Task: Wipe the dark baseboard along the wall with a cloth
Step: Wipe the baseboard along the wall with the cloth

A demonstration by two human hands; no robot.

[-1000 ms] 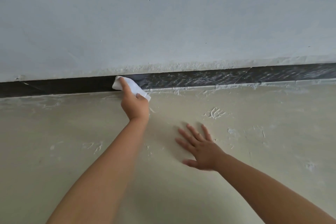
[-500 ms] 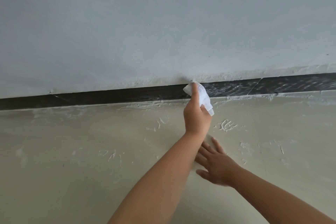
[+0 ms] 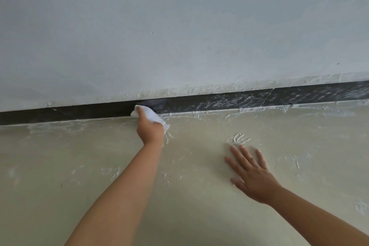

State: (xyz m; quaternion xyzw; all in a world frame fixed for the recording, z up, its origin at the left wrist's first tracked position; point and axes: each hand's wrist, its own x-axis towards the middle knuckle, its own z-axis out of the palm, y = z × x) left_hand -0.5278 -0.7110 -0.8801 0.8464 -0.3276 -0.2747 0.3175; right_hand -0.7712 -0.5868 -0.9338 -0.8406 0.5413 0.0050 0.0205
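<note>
A dark baseboard (image 3: 209, 102) runs along the foot of the pale wall, clean and dark on the left, streaked with white dust on the right. My left hand (image 3: 149, 130) grips a white cloth (image 3: 148, 115) and presses it against the baseboard near the middle of the view. My right hand (image 3: 253, 175) lies flat on the floor to the right, fingers spread and straight, holding nothing.
The cream floor (image 3: 60, 166) carries patches of white dust and smears, with finger marks (image 3: 238, 139) just beyond my right hand. A rough plaster edge (image 3: 199, 88) tops the baseboard. A joint in the baseboard (image 3: 267, 96) shows at right.
My left hand swept the cloth right along the baseboard, then back left to the middle. My right hand stays flat on the floor.
</note>
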